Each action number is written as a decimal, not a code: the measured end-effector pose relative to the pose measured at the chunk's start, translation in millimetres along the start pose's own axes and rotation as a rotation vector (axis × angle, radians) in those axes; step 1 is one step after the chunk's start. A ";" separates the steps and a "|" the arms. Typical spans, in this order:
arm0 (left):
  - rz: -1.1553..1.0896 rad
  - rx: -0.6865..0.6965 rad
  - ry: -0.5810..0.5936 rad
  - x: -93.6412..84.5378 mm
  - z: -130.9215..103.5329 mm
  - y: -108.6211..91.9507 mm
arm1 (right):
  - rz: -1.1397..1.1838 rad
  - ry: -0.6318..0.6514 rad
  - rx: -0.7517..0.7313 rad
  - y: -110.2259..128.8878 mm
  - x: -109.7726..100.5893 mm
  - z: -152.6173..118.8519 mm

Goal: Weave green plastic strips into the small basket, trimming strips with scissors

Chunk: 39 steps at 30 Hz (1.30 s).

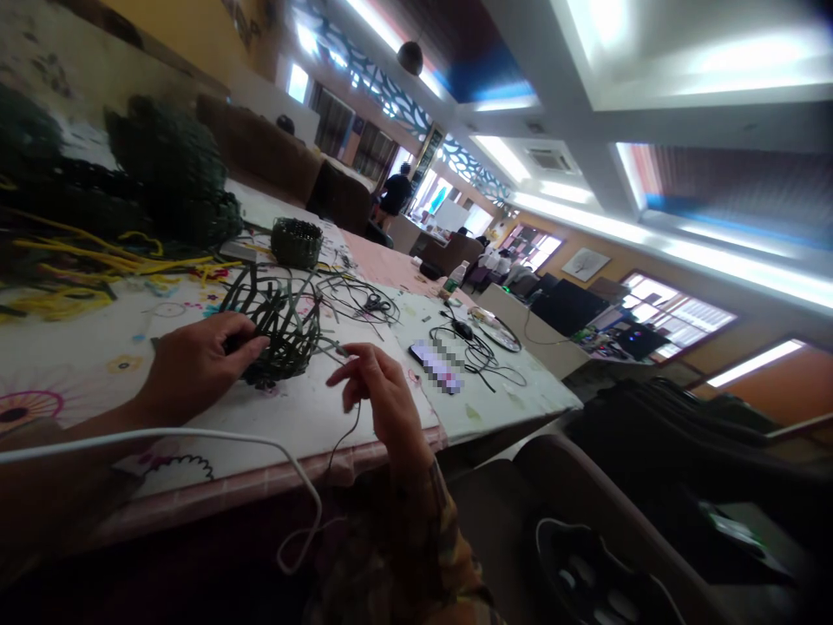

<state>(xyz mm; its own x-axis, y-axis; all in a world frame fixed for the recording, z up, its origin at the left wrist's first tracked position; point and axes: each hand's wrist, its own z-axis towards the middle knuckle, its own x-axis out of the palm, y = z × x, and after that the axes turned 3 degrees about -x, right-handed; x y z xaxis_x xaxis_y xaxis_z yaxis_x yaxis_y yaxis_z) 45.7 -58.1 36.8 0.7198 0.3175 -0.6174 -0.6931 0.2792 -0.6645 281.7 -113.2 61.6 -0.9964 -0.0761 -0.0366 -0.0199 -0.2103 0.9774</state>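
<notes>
A half-woven basket of dark green strips (290,343) sits on the floral tablecloth, with loose strip ends sticking up and out around it. My left hand (199,365) is closed on its left side, thumb and fingers gripping the weave. To the right of the basket, my right hand (383,395) pinches the end of a green strip (329,348) that reaches out from the weave. Below that hand a thin dark strand (344,432) hangs toward the table edge. A small finished-looking woven basket (297,243) stands just behind.
Dark green woven pieces (173,165) are heaped at the back left beside yellow strips (84,256). Coiled strips (364,299), a phone (436,366), a black cable (482,351) and a bottle (456,276) lie or stand farther right. A white cord (214,435) crosses my left forearm.
</notes>
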 end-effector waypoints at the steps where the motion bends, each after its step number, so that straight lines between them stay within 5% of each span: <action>1: 0.008 0.002 -0.013 -0.3 0.4 -0.1 | -0.012 0.036 0.027 0.3 -3.1 -0.6; 5: 0.030 0.059 -0.053 -0.9 1.6 -0.4 | -0.273 0.059 -0.024 10.6 -16.6 -1.1; 10: 0.030 0.187 -0.004 -0.3 0.2 -1.8 | -0.716 -0.064 -0.434 35.5 -33.1 9.0; 13: 0.024 0.200 0.018 -1.4 1.0 -0.9 | -0.872 -0.024 -0.571 46.7 -52.1 29.0; 19: 0.041 0.147 -0.047 -14.3 11.6 3.5 | -0.848 0.163 -0.412 45.5 -101.0 80.6; 24: 0.121 0.097 -0.137 -26.7 19.4 6.4 | -0.775 0.225 -0.290 30.2 -112.9 113.1; 27: 0.158 0.020 -0.176 -32.7 24.3 8.9 | -0.897 0.131 -0.248 20.7 -120.3 133.1; 34: 0.189 -0.078 -0.226 -37.7 33.3 13.6 | -1.021 -0.350 -0.244 0.4 -149.0 180.8; 39: 0.198 -0.184 -0.228 -37.7 35.1 16.2 | -0.986 -0.565 -0.236 3.5 -135.0 197.1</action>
<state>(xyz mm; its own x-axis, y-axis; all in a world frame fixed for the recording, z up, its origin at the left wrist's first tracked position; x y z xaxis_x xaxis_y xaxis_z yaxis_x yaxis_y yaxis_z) 6.0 -33.7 64.0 0.5305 0.5490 -0.6459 -0.7849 0.0306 -0.6188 400.0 88.4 111.0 -0.4532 0.6551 -0.6045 -0.8513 -0.1171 0.5114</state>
